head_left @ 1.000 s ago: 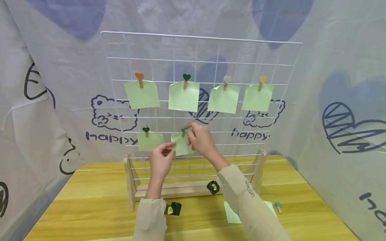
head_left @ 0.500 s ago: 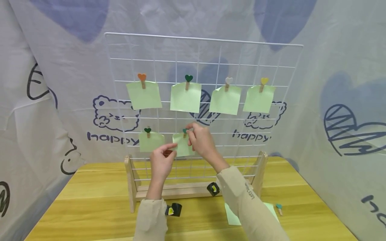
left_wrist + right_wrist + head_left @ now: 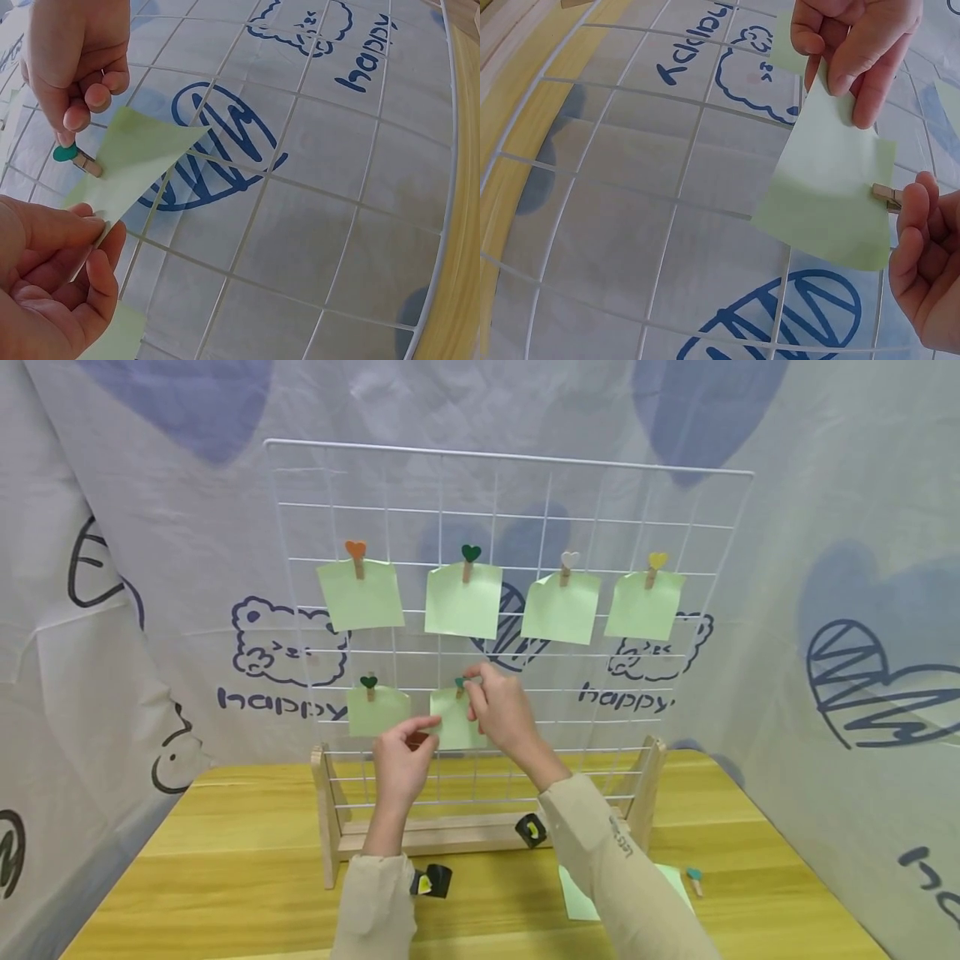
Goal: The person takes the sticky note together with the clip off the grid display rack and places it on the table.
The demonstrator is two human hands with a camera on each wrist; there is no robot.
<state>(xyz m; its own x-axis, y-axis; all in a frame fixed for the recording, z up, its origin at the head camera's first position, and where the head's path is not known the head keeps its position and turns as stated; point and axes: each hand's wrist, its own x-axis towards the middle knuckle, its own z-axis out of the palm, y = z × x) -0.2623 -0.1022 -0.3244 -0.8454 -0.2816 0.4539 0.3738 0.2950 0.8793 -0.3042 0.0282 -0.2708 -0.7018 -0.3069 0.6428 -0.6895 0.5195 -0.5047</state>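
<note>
A pale green sticky note [image 3: 453, 727] is up against the white wire grid [image 3: 525, 458] in its lower row. My left hand [image 3: 402, 760] pinches the note's left edge between thumb and fingers, as the left wrist view shows. With my right hand [image 3: 504, 706] I pinch a small wooden clothespin [image 3: 88, 165] topped by a teal heart [image 3: 65, 153]. The clothespin's tip lies over the note's upper edge. Just left hangs another green note [image 3: 367, 714] under a dark green heart clothespin [image 3: 369, 683].
Several green notes [image 3: 462, 602] hang in the upper row from heart clothespins. Wooden feet [image 3: 327, 818] support the grid on the table [image 3: 247, 843]. Near my forearms lie two black objects [image 3: 531, 830], a light green sheet [image 3: 576, 897] and a loose teal heart clothespin [image 3: 695, 881].
The head view has shifted slightly. Both hands stay at the same note and clothespin, and the note's lower edge hangs a little straighter.
</note>
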